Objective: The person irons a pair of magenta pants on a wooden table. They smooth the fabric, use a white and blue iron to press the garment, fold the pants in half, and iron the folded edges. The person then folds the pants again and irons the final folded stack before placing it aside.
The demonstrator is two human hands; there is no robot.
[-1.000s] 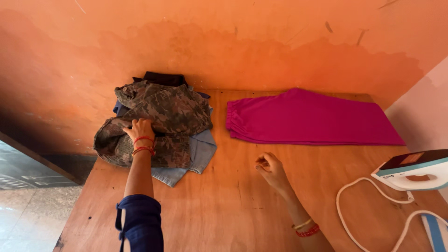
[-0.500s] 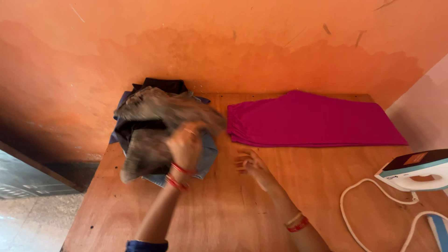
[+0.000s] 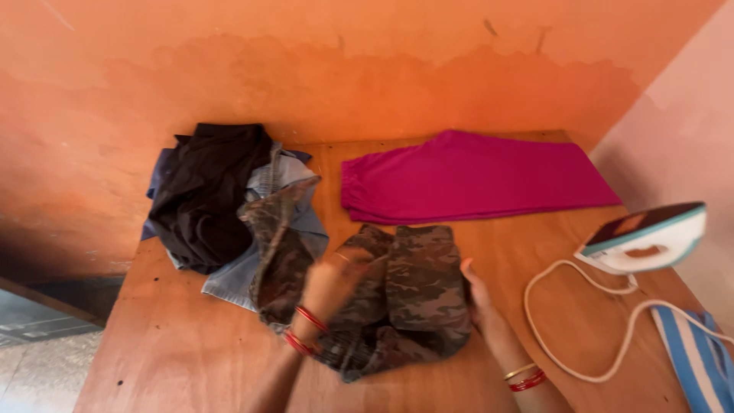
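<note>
Wooden desk (image 3: 191,352): camo garment (image 3: 405,294) lies crumpled at ctr-front, one end trailing onto clothes pile (image 3: 214,206). Soft, limp, light; grip at edges/waistband, est. Left hand (image 3: 329,287) grasps its left side; right hand (image 3: 475,294) grasps its right edge.

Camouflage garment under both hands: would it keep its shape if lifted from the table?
Probably not. The camouflage garment already lies bunched and creased, so it looks floppy. One end trails onto the clothes pile, so lifting it might drag those. Unlikely to roll or slide.
</note>
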